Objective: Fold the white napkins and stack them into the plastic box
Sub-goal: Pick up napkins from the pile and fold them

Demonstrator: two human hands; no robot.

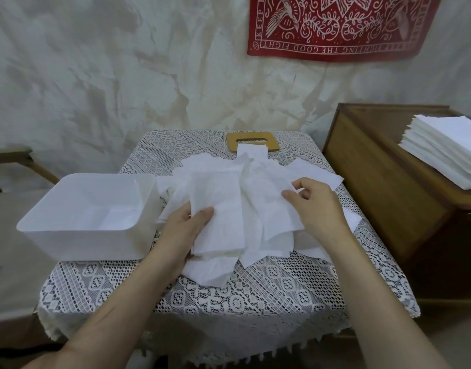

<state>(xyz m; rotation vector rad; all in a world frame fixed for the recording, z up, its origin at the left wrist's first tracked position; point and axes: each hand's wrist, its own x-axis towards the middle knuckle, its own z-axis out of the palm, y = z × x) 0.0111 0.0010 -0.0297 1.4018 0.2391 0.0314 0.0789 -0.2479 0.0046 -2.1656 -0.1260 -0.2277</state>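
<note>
Many loose white paper napkins (258, 182) lie in a rumpled, overlapping heap on the middle of the counter (242, 296), which is draped in a white lace cloth. The left hand (181, 230) grips one long folded napkin (218, 209) at the heap's near left side, thumb on top and fingers curled beneath it. The right hand (316, 206) pinches the edge of another sheet between thumb and forefinger at the heap's right side.

The heap spreads to the counter's right edge, where a napkin corner hangs over. Bare lace lies open between the heap and the near edge, and a narrower strip shows at the far left.

A rectangular white plastic box (82, 243) stands open-topped just left of the heap, and its left end appears to reach past the counter's left edge. At the far edge lies a flat square wooden plate with a slot (253, 141), a napkin strip touching it.

A brown wooden cabinet (375, 182) stands close along the right side, carrying a neat stack of folded white napkins (447, 153) that the frame cuts off. A red patterned cloth (335, 25) hangs on the wall, cropped at the top.

Glare inside the box makes its contents hard to tell.
</note>
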